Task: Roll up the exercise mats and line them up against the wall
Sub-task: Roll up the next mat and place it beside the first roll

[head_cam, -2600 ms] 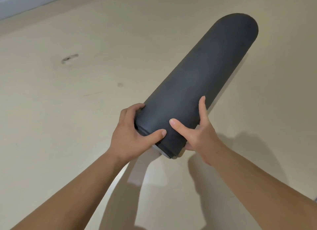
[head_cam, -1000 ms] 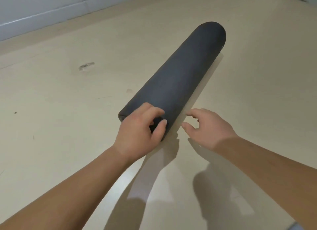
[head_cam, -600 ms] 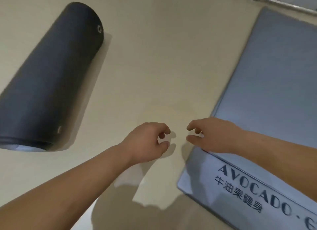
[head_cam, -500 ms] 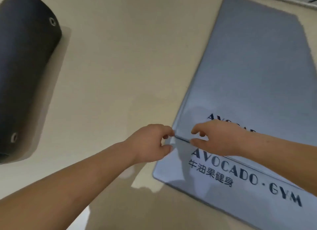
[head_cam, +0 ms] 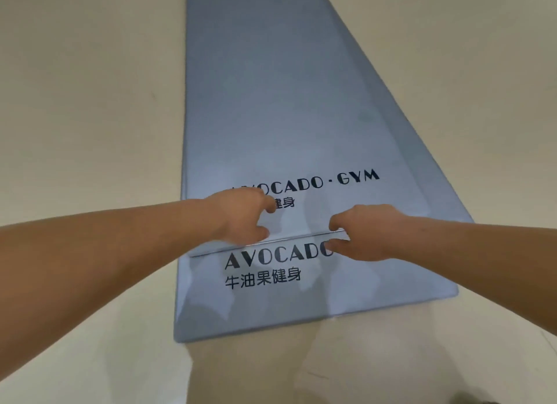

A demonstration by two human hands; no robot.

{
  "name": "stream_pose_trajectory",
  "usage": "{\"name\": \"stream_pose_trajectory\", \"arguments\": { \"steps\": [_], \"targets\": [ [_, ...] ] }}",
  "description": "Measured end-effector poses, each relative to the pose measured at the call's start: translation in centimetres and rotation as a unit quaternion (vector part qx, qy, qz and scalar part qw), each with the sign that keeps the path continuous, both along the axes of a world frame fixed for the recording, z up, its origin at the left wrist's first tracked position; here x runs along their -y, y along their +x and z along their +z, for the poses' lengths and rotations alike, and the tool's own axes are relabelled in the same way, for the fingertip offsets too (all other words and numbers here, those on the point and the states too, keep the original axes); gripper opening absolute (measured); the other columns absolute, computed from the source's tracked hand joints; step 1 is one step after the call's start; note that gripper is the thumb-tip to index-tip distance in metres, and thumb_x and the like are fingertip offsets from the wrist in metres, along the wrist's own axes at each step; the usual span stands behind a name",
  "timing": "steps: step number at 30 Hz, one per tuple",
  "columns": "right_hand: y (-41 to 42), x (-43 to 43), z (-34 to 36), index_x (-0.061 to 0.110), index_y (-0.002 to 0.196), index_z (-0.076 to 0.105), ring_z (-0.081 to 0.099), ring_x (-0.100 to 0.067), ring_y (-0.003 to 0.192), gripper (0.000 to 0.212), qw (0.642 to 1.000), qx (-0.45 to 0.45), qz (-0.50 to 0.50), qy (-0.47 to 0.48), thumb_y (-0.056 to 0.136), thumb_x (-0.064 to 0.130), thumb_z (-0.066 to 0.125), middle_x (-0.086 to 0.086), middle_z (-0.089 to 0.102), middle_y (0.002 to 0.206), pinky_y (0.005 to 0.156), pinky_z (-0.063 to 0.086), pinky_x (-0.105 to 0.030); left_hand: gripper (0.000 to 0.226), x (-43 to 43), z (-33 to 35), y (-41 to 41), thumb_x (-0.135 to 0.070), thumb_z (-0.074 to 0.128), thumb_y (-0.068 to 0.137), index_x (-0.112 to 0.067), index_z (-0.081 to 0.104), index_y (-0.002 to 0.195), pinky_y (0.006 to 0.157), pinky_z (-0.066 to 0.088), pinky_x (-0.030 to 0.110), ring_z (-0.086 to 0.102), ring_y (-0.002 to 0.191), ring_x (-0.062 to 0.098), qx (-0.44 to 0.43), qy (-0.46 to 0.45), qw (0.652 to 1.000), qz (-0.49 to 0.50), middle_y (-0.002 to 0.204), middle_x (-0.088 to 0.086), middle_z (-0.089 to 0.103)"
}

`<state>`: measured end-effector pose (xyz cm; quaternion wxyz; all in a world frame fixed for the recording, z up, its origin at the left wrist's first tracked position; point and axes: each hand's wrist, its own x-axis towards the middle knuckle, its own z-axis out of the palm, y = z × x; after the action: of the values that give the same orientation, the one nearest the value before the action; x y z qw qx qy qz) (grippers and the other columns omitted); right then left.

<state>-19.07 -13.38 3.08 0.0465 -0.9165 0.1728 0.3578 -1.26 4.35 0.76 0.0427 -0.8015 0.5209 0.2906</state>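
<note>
"Left hand (head_cam: 241, 219) and right hand (head_cam: 361, 233) are both down at the near edge (head_cam: 298, 237) of the top mat (head_cam: 271, 102), fingers curled. The right one straddles that edge, fingers above and thumb below."

"Have they got hold of it?"

"Can't tell – it's too blurred to say whether either hand is pinching the edge or only resting there. The top mat runs flat along the floor (head_cam: 90, 102), away from the person. Its near end overlaps a bottom mat (head_cam: 301, 307) that sticks out closer in."

"How do you reckon it'll handle?"

"Thin sheet, lying dead flat, so I'd call it light, soft and floppy. It should curl easily but sag if lifted by one corner. The surface looks matte, so probably not slippery. That short near edge is the place to take it, I'd say with the hands set wider towards the corners, so the roll starts straight."

"And the print?"

"Dark lettering on blue-grey. The top mat reads 'AVOCADO · GYM' (head_cam: 319, 182), its first letters behind the left hand, with '健身' showing beneath. The bottom one shows 'AVOCADO' – the rest is under the right hand – and '牛油果健身' (head_cam: 262, 278) below it."
</note>
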Motion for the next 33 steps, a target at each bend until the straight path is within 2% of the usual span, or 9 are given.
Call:
{"name": "stream_pose_trajectory", "arguments": {
  "steps": [4, 7, 8, 11, 14, 20, 25, 29, 33],
  "targets": [
    [0.3, 1.8, -1.5, 0.035, 0.145, 0.048, 0.064, -0.021, 0.11, 0.048, 0.999, 0.047, -0.009, 0.002, 0.103, 0.059, 0.043, 0.005, 0.061, 0.134, 0.093, 0.05, -0.037, 0.049, 4.4, 2.4, -0.6, -0.041, 0.057, 0.102, -0.023, 0.051, 0.147, 0.105, 0.05, 0.044, 0.056, 0.128, 0.027, 0.051, 0.053, 0.996, -0.044, 0.142, 0.001, 0.057],
    [0.8, 2.8, -4.4, 0.033, 0.147, 0.047, 0.057, -0.012, 0.075, 0.047, 0.997, 0.071, -0.027, 0.026, 0.105, 0.054, 0.043, 0.007, 0.058, 0.136, 0.085, 0.049, -0.034, 0.048, 5.6, 2.0, -2.0, -0.04, 0.056, 0.104, -0.021, 0.051, 0.147, 0.103, 0.048, 0.039, 0.056, 0.128, 0.029, 0.05, 0.095, 0.993, -0.045, 0.144, 0.003, 0.057],
    [1.1, 3.2, -5.6, 0.031, 0.148, 0.047, 0.056, -0.013, 0.076, 0.048, 0.996, 0.076, -0.023, 0.027, 0.105, 0.054, 0.044, 0.006, 0.056, 0.137, 0.083, 0.048, -0.033, 0.05, 5.6, 1.6, -2.5, -0.04, 0.056, 0.104, -0.021, 0.05, 0.149, 0.104, 0.048, 0.04, 0.055, 0.13, 0.029, 0.04, 0.097, 0.994, -0.035, 0.145, 0.003, 0.056],
    [2.2, 4.5, -9.0, 0.028, 0.15, 0.046, 0.057, -0.022, 0.116, 0.057, 0.996, 0.087, 0.027, 0.025, 0.101, 0.058, 0.049, 0.001, 0.05, 0.138, 0.084, 0.048, -0.036, 0.05, 4.0, 0.2, -4.1, -0.039, 0.055, 0.104, -0.024, 0.047, 0.15, 0.101, 0.051, 0.043, 0.057, 0.127, 0.028, 0.019, 0.093, 0.995, -0.028, 0.145, 0.002, 0.054],
    [3.1, 5.4, -11.4, 0.025, 0.143, 0.048, 0.046, -0.023, 0.125, 0.064, 0.991, 0.095, 0.098, 0.018, 0.094, 0.065, 0.058, -0.001, 0.045, 0.133, 0.082, 0.046, -0.037, 0.047, 1.5, -1.8, -4.8, -0.038, 0.053, 0.103, -0.025, 0.046, 0.148, 0.092, 0.054, 0.043, 0.061, 0.118, 0.028, 0.03, 0.087, 0.995, -0.03, 0.138, 0.0, 0.053],
    [4.1, 7.2, -13.2, 0.017, 0.128, 0.052, 0.05, -0.027, 0.107, 0.053, 0.96, 0.164, 0.227, 0.011, 0.097, 0.06, 0.058, -0.005, 0.051, 0.122, 0.074, 0.037, -0.035, 0.046, -2.2, -4.5, -4.0, -0.037, 0.052, 0.102, -0.029, 0.047, 0.147, 0.089, 0.056, 0.044, 0.066, 0.106, 0.021, 0.014, 0.075, 0.994, 0.073, 0.137, -0.007, 0.052],
    [2.8, 7.1, -14.2, 0.012, 0.078, 0.061, 0.049, -0.025, 0.054, 0.033, 0.922, 0.216, 0.314, -0.06, 0.069, 0.026, 0.089, -0.006, 0.053, 0.07, 0.043, 0.024, -0.03, 0.048, -3.3, -4.2, -4.3, -0.036, 0.051, 0.102, -0.029, 0.044, 0.15, 0.087, 0.055, 0.038, 0.064, 0.109, 0.015, 0.027, 0.049, 0.994, 0.099, 0.141, -0.008, 0.05],
    [2.4, 6.7, -13.0, 0.014, 0.083, 0.06, 0.05, -0.024, 0.056, 0.032, 0.91, 0.21, 0.34, -0.108, 0.061, 0.01, 0.083, -0.004, 0.054, 0.072, 0.046, 0.024, -0.032, 0.052, -3.6, -4.3, -3.9, -0.035, 0.052, 0.101, -0.025, 0.039, 0.15, 0.092, 0.053, 0.041, 0.053, 0.123, 0.022, 0.082, 0.024, 0.994, 0.066, 0.147, -0.004, 0.044],
    [2.8, 6.3, -8.7, 0.011, 0.082, 0.058, 0.052, -0.023, 0.056, 0.042, 0.918, 0.263, 0.275, -0.107, 0.048, -0.003, 0.08, -0.005, 0.055, 0.068, 0.049, 0.026, -0.031, 0.066, -2.8, -4.1, -4.4, -0.037, 0.064, 0.093, -0.019, 0.038, 0.151, 0.103, 0.047, 0.044, 0.05, 0.13, 0.03, 0.15, -0.039, 0.987, 0.048, 0.149, 0.005, 0.045]
  ]
}}
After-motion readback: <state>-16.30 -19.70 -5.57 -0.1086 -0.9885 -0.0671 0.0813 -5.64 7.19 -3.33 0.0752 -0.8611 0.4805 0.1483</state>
